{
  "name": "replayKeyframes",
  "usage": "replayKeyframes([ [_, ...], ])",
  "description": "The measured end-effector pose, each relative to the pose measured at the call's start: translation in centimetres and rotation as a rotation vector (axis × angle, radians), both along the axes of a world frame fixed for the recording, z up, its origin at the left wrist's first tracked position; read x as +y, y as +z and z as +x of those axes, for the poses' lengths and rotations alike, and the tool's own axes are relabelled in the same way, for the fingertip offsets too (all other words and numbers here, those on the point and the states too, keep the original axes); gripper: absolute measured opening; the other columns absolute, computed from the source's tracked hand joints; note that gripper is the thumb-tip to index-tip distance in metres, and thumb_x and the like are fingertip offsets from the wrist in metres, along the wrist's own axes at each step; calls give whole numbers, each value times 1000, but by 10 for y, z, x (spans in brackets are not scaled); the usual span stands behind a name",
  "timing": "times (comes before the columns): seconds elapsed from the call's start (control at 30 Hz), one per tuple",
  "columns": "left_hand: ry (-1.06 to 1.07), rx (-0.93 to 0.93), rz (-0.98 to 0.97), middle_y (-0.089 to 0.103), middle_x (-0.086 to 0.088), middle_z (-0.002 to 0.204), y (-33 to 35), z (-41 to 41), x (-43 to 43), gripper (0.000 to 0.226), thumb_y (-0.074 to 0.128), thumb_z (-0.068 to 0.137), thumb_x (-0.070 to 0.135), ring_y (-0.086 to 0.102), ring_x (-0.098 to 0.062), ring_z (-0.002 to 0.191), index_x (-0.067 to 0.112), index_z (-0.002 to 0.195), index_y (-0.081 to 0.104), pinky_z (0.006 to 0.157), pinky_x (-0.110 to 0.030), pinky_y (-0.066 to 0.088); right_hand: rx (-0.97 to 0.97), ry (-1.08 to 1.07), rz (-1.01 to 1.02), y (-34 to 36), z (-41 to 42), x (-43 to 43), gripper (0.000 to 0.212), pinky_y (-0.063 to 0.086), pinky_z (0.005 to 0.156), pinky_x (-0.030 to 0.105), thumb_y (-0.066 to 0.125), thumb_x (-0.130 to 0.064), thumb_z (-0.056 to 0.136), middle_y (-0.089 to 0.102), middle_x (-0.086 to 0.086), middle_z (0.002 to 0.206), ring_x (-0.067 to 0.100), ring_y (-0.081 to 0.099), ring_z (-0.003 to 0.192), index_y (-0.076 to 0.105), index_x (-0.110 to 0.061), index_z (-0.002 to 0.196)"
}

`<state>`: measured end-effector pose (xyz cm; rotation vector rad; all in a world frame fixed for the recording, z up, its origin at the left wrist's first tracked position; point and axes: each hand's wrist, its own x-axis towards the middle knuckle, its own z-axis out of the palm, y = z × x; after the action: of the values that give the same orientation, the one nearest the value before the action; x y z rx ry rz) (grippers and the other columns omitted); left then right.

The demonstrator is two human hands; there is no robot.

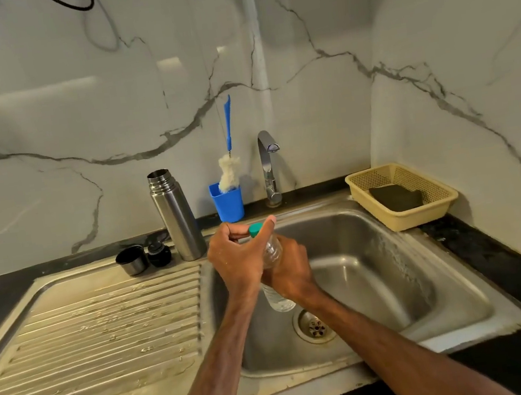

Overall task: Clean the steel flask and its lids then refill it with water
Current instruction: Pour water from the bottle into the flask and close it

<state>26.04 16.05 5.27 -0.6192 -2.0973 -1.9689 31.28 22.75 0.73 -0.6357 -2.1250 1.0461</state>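
Note:
The steel flask (176,215) stands upright and uncapped at the back of the drainboard. Its steel cup lid (132,260) and black stopper (159,253) sit just left of it. Over the sink basin I hold a clear plastic water bottle (272,255). My right hand (290,271) grips its body. My left hand (240,256) pinches its green cap (255,230) between thumb and fingers. The bottle's middle is hidden behind my hands.
A blue cup (227,203) with a blue-handled bottle brush (230,168) stands behind the sink, beside the tap (269,166). A yellow basket (432,207) holding a dark scrub pad (397,199) sits at the back right. The steel sink (377,268) and wet drainboard (97,325) lie below.

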Motion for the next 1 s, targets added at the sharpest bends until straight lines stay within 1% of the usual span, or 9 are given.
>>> replayKeyframes([
  [0.1, 45, 6, 7, 68, 7, 78, 0, 1, -2, 44, 94, 66, 41, 66, -5, 68, 13, 87, 68, 61, -10, 51, -12, -8, 11, -1, -3, -4, 53, 57, 84, 20, 90, -37, 70, 74, -9, 105, 3, 69, 91, 67, -24, 115],
  [0.23, 67, 20, 22, 66, 5, 77, -2, 4, -9, 41, 93, 70, 35, 60, -1, 65, 10, 87, 65, 60, -5, 46, 13, 7, -13, -4, 0, -12, 51, 52, 74, 9, 89, -32, 72, 71, -11, 103, -2, 65, 84, 66, -21, 116],
  [0.37, 86, -11, 32, 63, 8, 75, -3, 7, -9, 37, 91, 74, 36, 59, -2, 65, 16, 84, 62, 63, -4, 45, -7, -37, -20, -12, -1, -17, 46, 60, 82, 30, 88, -31, 74, 73, -4, 104, 12, 70, 92, 66, -19, 113],
  [0.47, 88, -25, 49, 66, 7, 76, 3, 7, -6, 37, 90, 75, 38, 61, -2, 64, 12, 87, 66, 61, -4, 46, -10, -56, -80, -16, -4, -15, 37, 61, 79, 42, 87, -33, 74, 74, -2, 96, 17, 71, 87, 66, -21, 103],
  [0.6, 80, 45, -1, 68, 11, 84, 8, -6, -23, 34, 88, 78, 35, 63, 3, 69, 13, 98, 73, 62, -7, 49, -73, -90, -25, -8, -1, -14, 40, 56, 71, 25, 89, -37, 69, 71, -7, 87, 11, 69, 77, 67, -23, 99],
  [0.8, 93, 190, -340, 77, 9, 91, -20, -59, -99, 29, 85, 82, 35, 62, 8, 70, 18, 105, 81, 69, -1, 44, -4, -56, -111, -9, 4, -18, 37, 40, 57, 7, 90, -28, 59, 68, -11, 77, 2, 65, 70, 69, -23, 89],
  [0.87, 129, 239, -462, 79, 4, 94, -36, -73, -125, 26, 84, 83, 36, 66, -3, 77, 17, 101, 83, 75, -9, 45, -6, -29, -117, -9, 4, -20, 37, 39, 56, 2, 90, -29, 59, 69, -12, 78, -3, 64, 70, 69, -24, 90],
  [0.93, 95, 242, -553, 80, -1, 91, -51, -82, -145, 22, 83, 84, 34, 71, -14, 85, 15, 94, 83, 81, -31, 52, 1, -7, -125, -11, 4, -21, 37, 44, 60, 6, 90, -28, 60, 70, -12, 78, -3, 65, 71, 69, -24, 90],
  [1.0, 32, 226, -652, 79, -2, 86, -60, -88, -157, 19, 80, 87, 32, 73, -19, 83, 14, 89, 83, 77, -35, 53, -2, 19, -121, -11, 5, -21, 38, 48, 63, 11, 90, -28, 61, 71, -10, 81, -1, 66, 73, 70, -23, 92],
])
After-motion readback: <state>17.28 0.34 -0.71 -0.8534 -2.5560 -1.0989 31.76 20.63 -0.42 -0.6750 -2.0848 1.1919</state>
